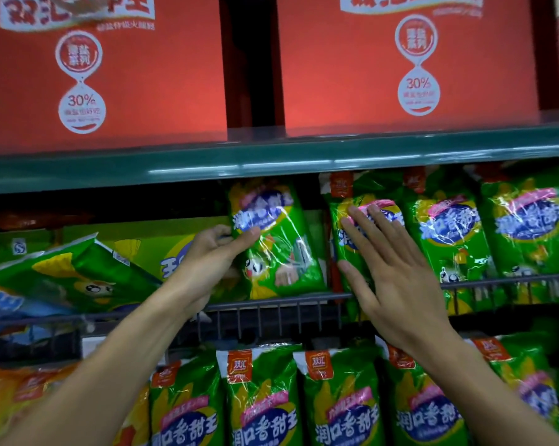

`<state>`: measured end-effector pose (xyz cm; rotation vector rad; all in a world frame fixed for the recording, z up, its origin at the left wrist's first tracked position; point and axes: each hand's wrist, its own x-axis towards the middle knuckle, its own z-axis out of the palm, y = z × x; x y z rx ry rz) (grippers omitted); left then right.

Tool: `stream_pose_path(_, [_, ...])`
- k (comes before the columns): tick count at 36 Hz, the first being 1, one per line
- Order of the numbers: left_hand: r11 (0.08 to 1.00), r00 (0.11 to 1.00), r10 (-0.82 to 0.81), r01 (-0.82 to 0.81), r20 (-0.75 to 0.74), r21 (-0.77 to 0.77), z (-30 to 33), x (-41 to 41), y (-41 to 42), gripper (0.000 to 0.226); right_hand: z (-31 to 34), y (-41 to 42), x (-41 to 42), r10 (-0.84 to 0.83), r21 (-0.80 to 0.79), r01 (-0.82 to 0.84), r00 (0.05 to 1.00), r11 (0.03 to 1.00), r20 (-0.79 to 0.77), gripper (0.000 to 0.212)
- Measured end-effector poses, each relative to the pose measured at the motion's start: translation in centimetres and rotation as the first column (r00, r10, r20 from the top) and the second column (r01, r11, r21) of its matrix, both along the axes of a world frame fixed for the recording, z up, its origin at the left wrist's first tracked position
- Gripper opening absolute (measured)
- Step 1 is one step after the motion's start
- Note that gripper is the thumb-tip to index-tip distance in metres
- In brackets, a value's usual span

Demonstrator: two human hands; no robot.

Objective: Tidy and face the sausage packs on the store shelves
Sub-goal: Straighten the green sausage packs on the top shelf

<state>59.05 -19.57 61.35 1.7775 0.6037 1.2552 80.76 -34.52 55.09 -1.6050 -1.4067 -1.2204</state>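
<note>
— Where are the hands?

— Both are up at the middle shelf (271, 162). The left hand (213, 255) grips a green sausage pack (278, 239) by its left edge, thumb across the front and fingers curled behind it. The pack stands upright but leans a little, its top tipped left, with its foot behind the wire rail (271, 300) at the shelf's front.

— And the right?

— The right hand (391, 268) lies flat with straight, spread fingers pressed on the face of the next green pack (342, 226), just right of the held one. It holds nothing — it only presses.

— What else is on that shelf?

— Right of the pressed pack stand two more upright green packs (449, 230), side by side and touching. Far left, a tilted green pack (78, 275) lies over on its side, leaning against a green and yellow carton (162, 246) behind it.

— Above and below?

— On the top shelf stand two large red boxes (104, 69) with white labels reading 30%, and a dark gap between them. On the lower shelf, nearest the camera, runs a row of green packs (262, 400) standing upright with red brand tags at their tops; both forearms cross in front of that row. At the far left of it there are orange packs (20, 391), blurred.
</note>
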Motion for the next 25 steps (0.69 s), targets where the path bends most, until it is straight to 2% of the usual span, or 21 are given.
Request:
stream_pose_path(3, [1.0,1.0,-0.014,0.014,-0.009,0.027,-0.1,0.1,0.0,0.062,0.0,0.0,0.0,0.004,0.003,-0.004,1.0,1.0,0.0,0.063])
stream_pose_path(4, [0.998,0.997,-0.037,0.041,-0.071,0.048,-0.3,0.1,0.0,0.067,0.0,0.0,0.0,0.005,0.003,-0.005,1.0,1.0,0.0,0.063])
stream_pose_path(7, [0.99,0.947,-0.062,0.099,-0.315,0.101,-0.6,-0.2,0.0,0.111,-0.1,0.0,0.0,0.01,0.007,-0.01,1.0,1.0,-0.007,0.062])
stream_pose_path(8, [0.987,0.934,-0.068,0.113,-0.352,0.11,-0.6,-0.2,0.0,0.119,-0.1,0.0,0.0,0.008,0.005,-0.008,1.0,1.0,-0.008,0.062])
stream_pose_path(11, [0.984,0.921,-0.052,0.112,-0.386,0.135,-0.7,-0.4,0.0,0.116,-0.1,0.0,0.0,0.002,-0.002,-0.003,1.0,1.0,-0.012,0.063])
stream_pose_path(14, [0.951,0.92,0.111,0.011,-0.375,0.309,-1.4,-0.5,-0.1,0.099,-0.1,-0.1,-0.1,-0.002,-0.014,0.002,1.0,1.0,-0.014,0.063])
stream_pose_path(17, [0.811,0.934,0.333,-0.214,-0.129,0.544,-2.6,-0.2,-1.0,0.095,0.0,-0.3,-0.2,-0.01,-0.029,0.01,1.0,1.0,-0.018,0.063])
stream_pose_path(20, [0.54,0.907,0.413,-0.315,0.08,0.781,-3.6,0.1,-1.9,0.08,0.0,-0.4,-0.4,-0.02,-0.041,0.019,1.0,0.999,-0.023,0.063])
stream_pose_path(22, [0.387,0.897,0.44,-0.233,0.043,0.892,-3.5,0.3,-2.4,0.067,0.0,-0.5,-0.5,-0.029,-0.048,0.027,0.999,0.998,-0.023,0.063])
stream_pose_path(23, [0.345,0.885,0.464,-0.158,-0.021,0.925,-3.4,0.6,-2.6,0.062,0.1,-0.5,-0.5,-0.033,-0.054,0.032,0.999,0.998,-0.024,0.064])
stream_pose_path(25, [0.316,0.828,0.536,-0.018,-0.163,0.948,-3.1,1.0,-2.6,0.06,0.2,-0.6,-0.6,-0.048,-0.074,0.046,0.999,0.996,-0.025,0.064])
